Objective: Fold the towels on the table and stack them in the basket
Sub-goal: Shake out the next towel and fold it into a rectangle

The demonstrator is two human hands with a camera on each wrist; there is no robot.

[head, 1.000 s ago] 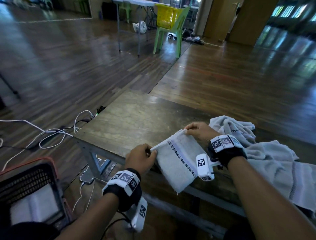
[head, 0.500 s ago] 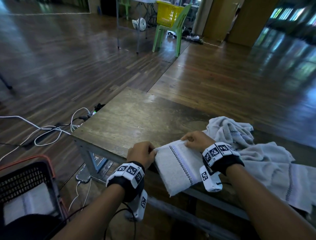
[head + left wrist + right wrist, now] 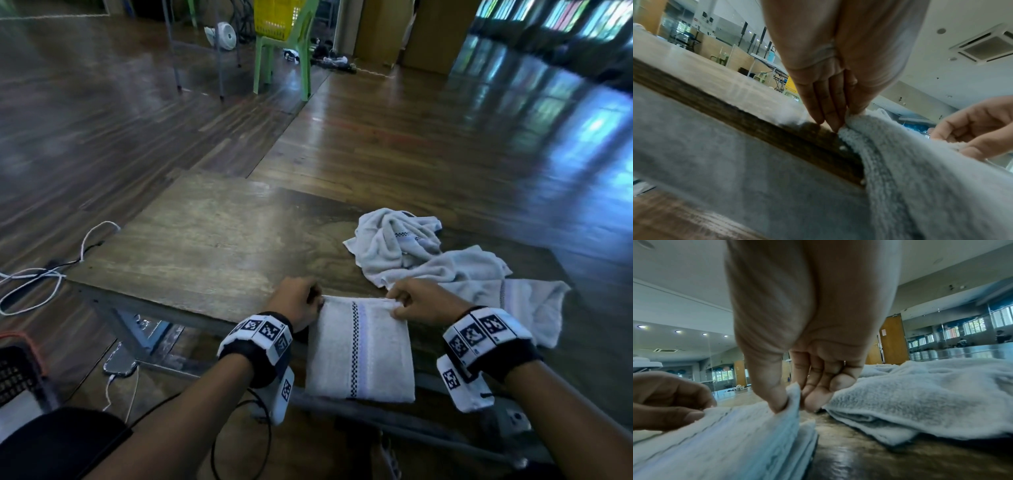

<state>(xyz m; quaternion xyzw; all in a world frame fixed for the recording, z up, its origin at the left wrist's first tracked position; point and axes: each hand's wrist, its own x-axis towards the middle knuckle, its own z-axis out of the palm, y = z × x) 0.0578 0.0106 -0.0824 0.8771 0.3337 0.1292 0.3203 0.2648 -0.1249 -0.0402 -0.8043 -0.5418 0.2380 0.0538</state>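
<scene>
Head view: folded towel (image 3: 359, 349), white with a checkered stripe, lower centre of frame, lying on the table (image 3: 212, 246) with its near end hanging over the edge. Left hand (image 3: 297, 303) pinches its far left corner; right hand (image 3: 419, 303) pinches its far right corner. Unfolded towels (image 3: 442, 267), heaped right of centre. Basket (image 3: 15, 373), lower left edge, on the floor.

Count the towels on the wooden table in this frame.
3, perhaps more hidden: a folded white towel with a checkered stripe at the near edge, a crumpled white towel farther back, and a loose grey-white towel at right.
</scene>
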